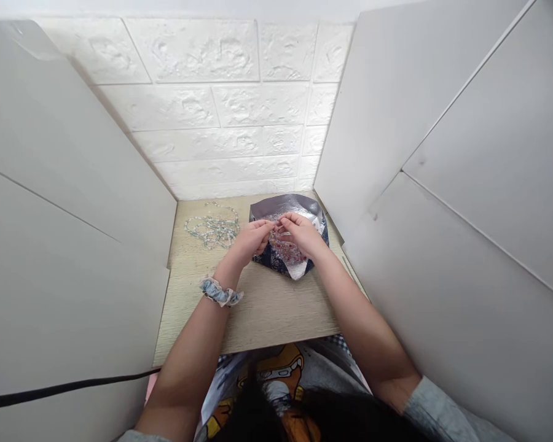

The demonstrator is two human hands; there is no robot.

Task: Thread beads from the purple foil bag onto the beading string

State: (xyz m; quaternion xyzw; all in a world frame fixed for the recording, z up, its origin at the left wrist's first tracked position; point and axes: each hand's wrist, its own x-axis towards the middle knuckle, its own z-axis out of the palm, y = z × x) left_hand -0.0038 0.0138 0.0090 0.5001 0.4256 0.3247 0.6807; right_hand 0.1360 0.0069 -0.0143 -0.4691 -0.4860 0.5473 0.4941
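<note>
Light wooden worktop (267, 307), boxed by white side panels (64, 184), with a white brick-pattern wall (221, 110) behind. Beaded strands (213, 226) lie at the back-left corner. An open foil bag (304, 205) of small beads (288, 252) lies back-right. Left hand (253, 239) and right hand (301, 233) meet above the bag, fingertips pinched; the item held is too small to identify.
</note>
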